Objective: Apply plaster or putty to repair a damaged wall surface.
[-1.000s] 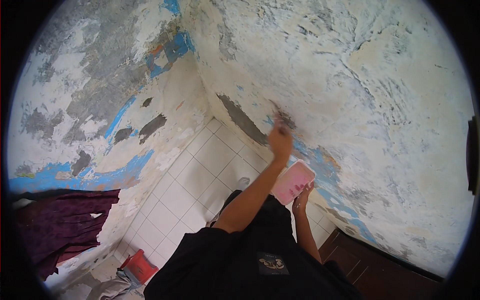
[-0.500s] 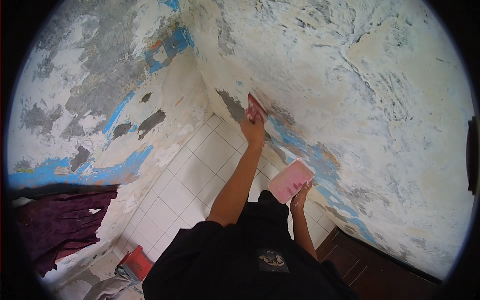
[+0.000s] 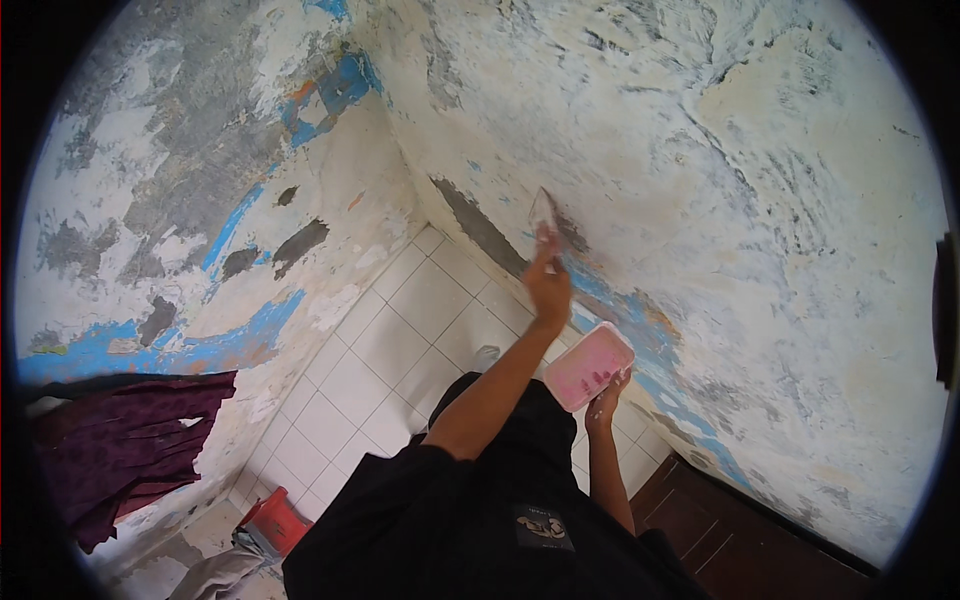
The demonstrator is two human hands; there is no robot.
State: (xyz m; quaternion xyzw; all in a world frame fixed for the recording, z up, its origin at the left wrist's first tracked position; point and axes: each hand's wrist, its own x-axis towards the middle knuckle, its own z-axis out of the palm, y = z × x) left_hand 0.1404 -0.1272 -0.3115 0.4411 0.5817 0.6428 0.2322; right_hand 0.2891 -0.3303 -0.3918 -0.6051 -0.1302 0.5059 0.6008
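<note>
My left hand (image 3: 548, 285) is closed around a putty scraper (image 3: 543, 212), a flat tool smeared with whitish filler and slightly blurred. Its blade is held up to the patchy right-hand wall (image 3: 690, 190), just above a strip of blue paint (image 3: 645, 325); whether the edge touches the wall, I cannot tell. Lower down and to the right, my right hand (image 3: 606, 400) grips the side of a shallow pink tub (image 3: 582, 372). White smears line the tub's rim, and darker marks show on its pink surface. White residue spots the fingers of that hand.
A peeling wall (image 3: 150, 200) meets the right one at a corner. White tiles (image 3: 400, 320) cover the floor between them. A torn purple cloth (image 3: 130, 450) hangs at left, above a red container (image 3: 275, 522). Dark brown panelling (image 3: 730, 540) stands at lower right.
My left hand has moved right and slightly down along the wall, and the scraper has turned from its reddish flat face to nearly edge-on. The tub has shifted slightly right and down.
</note>
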